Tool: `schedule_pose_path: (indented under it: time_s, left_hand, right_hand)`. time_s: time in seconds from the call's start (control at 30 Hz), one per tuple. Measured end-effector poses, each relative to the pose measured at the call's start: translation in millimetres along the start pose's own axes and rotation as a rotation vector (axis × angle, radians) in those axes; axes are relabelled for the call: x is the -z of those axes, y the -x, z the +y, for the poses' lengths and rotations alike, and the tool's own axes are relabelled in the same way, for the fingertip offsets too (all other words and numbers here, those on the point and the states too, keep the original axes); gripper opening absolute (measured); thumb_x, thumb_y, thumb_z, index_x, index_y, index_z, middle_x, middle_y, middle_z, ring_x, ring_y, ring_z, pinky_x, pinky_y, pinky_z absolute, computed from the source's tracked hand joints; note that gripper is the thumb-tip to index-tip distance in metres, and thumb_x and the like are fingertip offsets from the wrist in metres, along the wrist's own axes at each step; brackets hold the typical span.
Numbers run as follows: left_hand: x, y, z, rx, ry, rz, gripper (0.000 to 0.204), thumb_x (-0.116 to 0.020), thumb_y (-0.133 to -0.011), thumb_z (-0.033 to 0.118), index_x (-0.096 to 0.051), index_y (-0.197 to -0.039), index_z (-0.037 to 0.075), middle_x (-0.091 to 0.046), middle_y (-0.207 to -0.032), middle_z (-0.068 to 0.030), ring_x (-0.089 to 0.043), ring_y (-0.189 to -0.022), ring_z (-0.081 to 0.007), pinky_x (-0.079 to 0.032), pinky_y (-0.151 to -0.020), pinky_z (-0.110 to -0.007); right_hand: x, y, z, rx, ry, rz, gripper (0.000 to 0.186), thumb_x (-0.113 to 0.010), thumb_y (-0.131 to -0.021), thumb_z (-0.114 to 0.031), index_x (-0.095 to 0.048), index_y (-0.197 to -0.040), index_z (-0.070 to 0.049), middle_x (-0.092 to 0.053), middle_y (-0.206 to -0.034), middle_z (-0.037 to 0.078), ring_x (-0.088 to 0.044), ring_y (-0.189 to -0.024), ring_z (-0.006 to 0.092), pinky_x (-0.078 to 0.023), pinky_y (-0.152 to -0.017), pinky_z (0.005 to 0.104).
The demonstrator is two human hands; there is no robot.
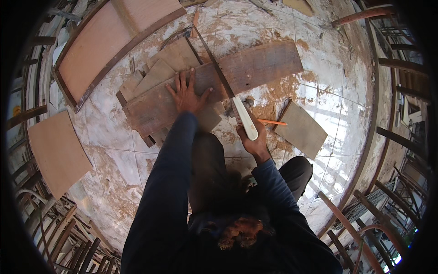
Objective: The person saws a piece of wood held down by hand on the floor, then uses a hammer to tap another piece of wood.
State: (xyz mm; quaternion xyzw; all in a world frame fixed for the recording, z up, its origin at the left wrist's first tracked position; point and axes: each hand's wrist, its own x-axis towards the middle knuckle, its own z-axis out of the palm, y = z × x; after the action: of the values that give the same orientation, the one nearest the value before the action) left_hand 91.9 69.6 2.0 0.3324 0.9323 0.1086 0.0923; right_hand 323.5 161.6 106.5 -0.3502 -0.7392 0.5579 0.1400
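My left hand (pixel 187 95) presses with spread fingers on a long, weathered brown plank (pixel 264 64), which lies slanted over stacked thinner board offcuts (pixel 173 55) on the floor. A handsaw with a white handle (pixel 244 118) and a dark blade (pixel 214 66) lies across the plank, right of my left hand. My right hand (pixel 250 142) is closed around the handle, its fingers partly hidden. An orange pencil (pixel 276 123) shows just beyond my right hand, over the corner of a loose square board (pixel 301 130); whether that hand also touches it I cannot tell.
A curved pink-tan panel with dark edging (pixel 96 50) is at upper left, a tan sheet (pixel 57 153) at left. The tiled floor (pixel 342 114) is dusty with sawdust. Wooden frames and bars (pixel 401 146) crowd both sides. My bent knees are below the work.
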Motion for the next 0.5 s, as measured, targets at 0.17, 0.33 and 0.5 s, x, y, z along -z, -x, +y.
schedule_pose_path:
  time_s: [0.17, 0.33, 0.5]
  left_hand:
    - [-3.7, 5.6, -22.4, 0.044, -0.034, 0.026, 0.1, -0.054, -0.078, 0.08, -0.026, -0.157, 0.025, -0.024, -0.161, -0.0123, -0.012, -0.152, -0.0317, 0.003, -0.117, -0.066]
    - [-7.1, 0.9, -13.7, 0.035, -0.019, 0.001, 0.101, -0.055, -0.078, 0.081, -0.025, -0.157, 0.026, -0.025, -0.161, -0.0126, -0.011, -0.152, -0.0312, 0.004, -0.117, -0.067]
    - [-12.9, -3.7, -3.0, 0.024, -0.025, 0.001, 0.102, -0.055, -0.077, 0.081, -0.024, -0.157, 0.026, -0.025, -0.161, -0.0126, -0.012, -0.152, -0.031, 0.004, -0.117, -0.067]
  right_hand:
    - [67.1, 148.4, -54.5, -0.283, -0.066, -0.137, 0.055, -0.06, -0.086, -0.007, -0.048, -0.139, 0.007, -0.063, -0.13, 0.02, -0.06, -0.121, 0.0238, -0.043, -0.104, 0.0341]
    - [54.6, 98.8, -18.9, -0.181, 0.003, -0.123, 0.049, -0.063, -0.087, -0.008, -0.054, -0.133, 0.005, -0.066, -0.123, 0.02, -0.064, -0.112, 0.0231, -0.048, -0.096, 0.0326]
    - [11.4, 27.9, 6.2, -0.074, -0.014, -0.037, 0.052, -0.065, -0.084, -0.007, -0.054, -0.134, 0.003, -0.069, -0.11, 0.017, -0.064, -0.094, 0.0201, -0.049, -0.087, 0.0331]
